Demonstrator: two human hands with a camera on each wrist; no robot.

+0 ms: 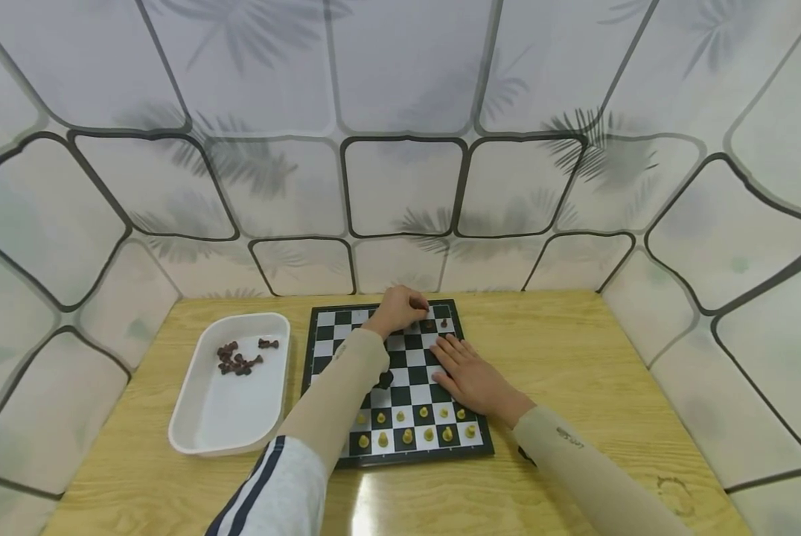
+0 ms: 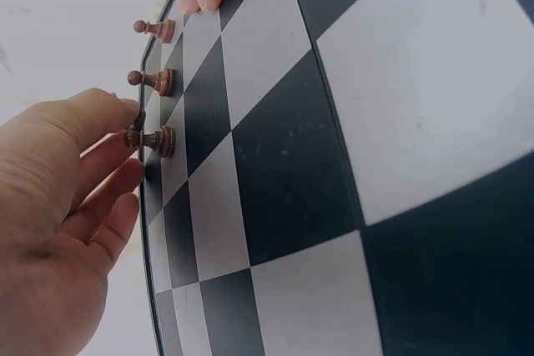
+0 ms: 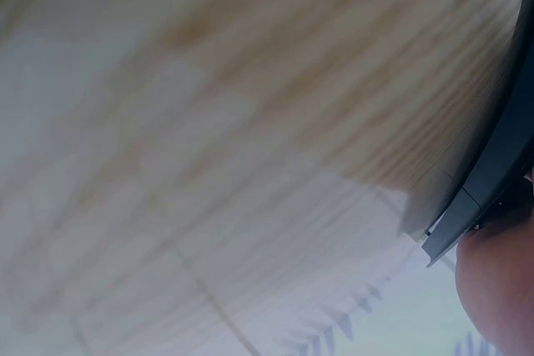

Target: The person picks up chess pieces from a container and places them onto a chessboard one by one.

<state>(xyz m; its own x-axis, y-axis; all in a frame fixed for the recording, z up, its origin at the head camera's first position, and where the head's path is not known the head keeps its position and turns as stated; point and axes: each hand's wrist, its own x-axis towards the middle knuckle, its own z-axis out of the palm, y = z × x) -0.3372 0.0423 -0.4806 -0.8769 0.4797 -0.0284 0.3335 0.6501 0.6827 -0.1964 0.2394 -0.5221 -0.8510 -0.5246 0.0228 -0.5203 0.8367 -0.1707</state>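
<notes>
The chessboard [image 1: 417, 376] lies on the table, with black and white squares. My left hand [image 1: 398, 310] reaches over its far edge. In the left wrist view, its thumb and fingers pinch a small dark brown chess piece [image 2: 138, 117], mostly hidden by the fingertips. Close beside it stands a brown pawn [image 2: 154, 141], with another pawn [image 2: 153, 82] and a third pawn [image 2: 156, 31] along the same row. My right hand [image 1: 470, 376] rests on the board's right side, fingers extended. Several yellow pieces [image 1: 408, 436] stand in two rows on the near side.
A white tray [image 1: 193, 417] stands left of the board, holding several loose brown chess pieces [image 1: 237, 362]. The wooden table [image 1: 548, 335] extends to the right of the board. Patterned fabric walls [image 1: 400, 186] rise behind the table and at both sides.
</notes>
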